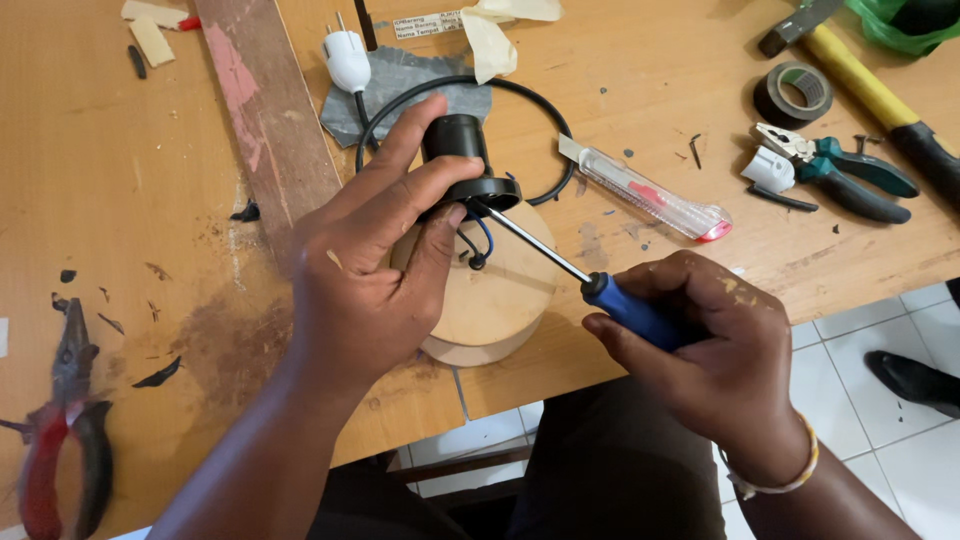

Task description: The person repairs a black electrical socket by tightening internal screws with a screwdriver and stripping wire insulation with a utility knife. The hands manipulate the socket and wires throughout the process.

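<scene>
Workbench (640,60): left hand (375,270) clamps socket (462,160) on disc (500,300); right hand (715,345) fisted around screwdriver (610,295), tip at socket.

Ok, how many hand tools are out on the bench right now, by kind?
Screwdriver: 1, in the right hand
Pliers: 2, red and teal
Knife: 1
Hammer: 1
Total: 5

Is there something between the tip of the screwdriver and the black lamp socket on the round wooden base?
Nothing visible. The screwdriver in the right hand reaches the black lamp socket directly. The left hand holds the socket from the other side; blue and black wires hang below the shaft.
</scene>
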